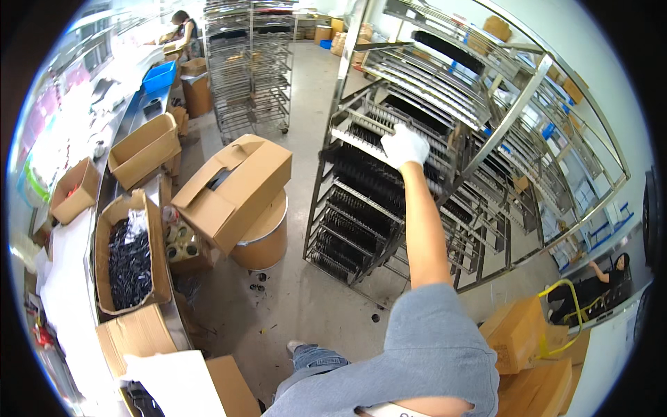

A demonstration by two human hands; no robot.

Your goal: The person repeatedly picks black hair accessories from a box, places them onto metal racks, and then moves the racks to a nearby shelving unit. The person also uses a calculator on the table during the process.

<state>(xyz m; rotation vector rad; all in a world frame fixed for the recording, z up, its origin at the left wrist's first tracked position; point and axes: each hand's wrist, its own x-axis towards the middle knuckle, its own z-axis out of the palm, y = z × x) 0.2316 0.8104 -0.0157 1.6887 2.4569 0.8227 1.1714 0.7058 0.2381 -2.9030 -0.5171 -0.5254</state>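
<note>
- tray [361, 144]: long, pale metal front bar, seated in the upper half of the tall rack [511, 111], on the side nearest the gloved hand. slim black pieces [361, 132] sit in close rows behind the bar.
- lower trays [361, 198] in the same rack: stacked one under another with narrow gaps, packed with similar black, comb-like rows.
- rack edges: bare metal posts and rails, rising on both sides of the hand; little room sideways among the shelves.
- open room: grey floor [306, 90] runs as a lane between this rack and a second rack [250, 83] farther off. small dark bits lie on the floor near the foot of a brown drum [264, 243].
- left of the lane: a tilted cardboard box [257, 184] on the drum, then an open carton [160, 271] of black parts by the long table [69, 257].
- right hand [405, 146]: white glove, arm stretched well forward, at the tray's front bar and seemingly touching it. fingers look bent, but the glove is blurred and overbright; cannot tell whether they pinch the bar or only rest there.
- left hand: out of view.
</note>
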